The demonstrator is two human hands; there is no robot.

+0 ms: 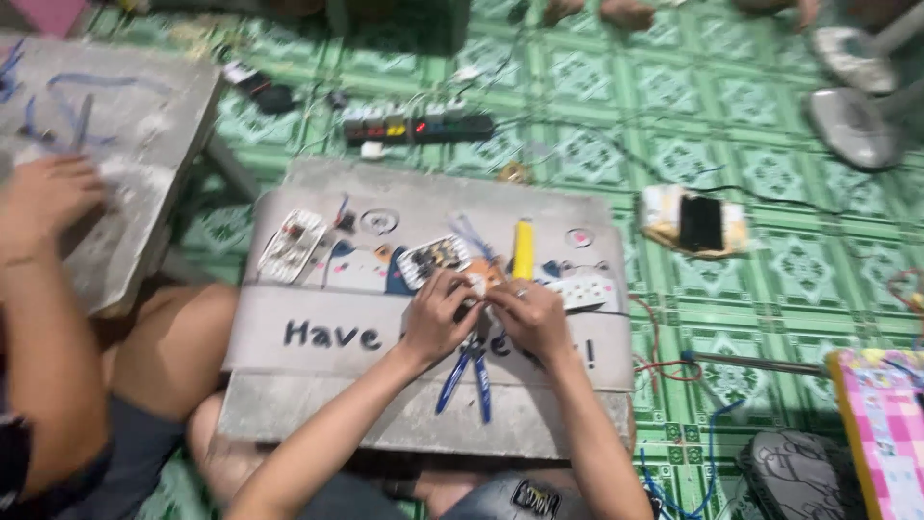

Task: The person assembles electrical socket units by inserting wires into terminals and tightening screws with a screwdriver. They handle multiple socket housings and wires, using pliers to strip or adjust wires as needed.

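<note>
Both hands, left hand [438, 313] and right hand [529, 316], pinch something small (too blurred) above blue-handled pliers [469, 371].

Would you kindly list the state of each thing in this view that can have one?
Left hand: closed on a small part, pressed against the other hand.
Right hand: closed on the same small part; the part is too blurred to identify.
Blue-handled pliers: lying on the mat, handles apart, unheld.
Yellow tool: lying flat, untouched.
Power strip: on the floor, a red light lit.
</note>
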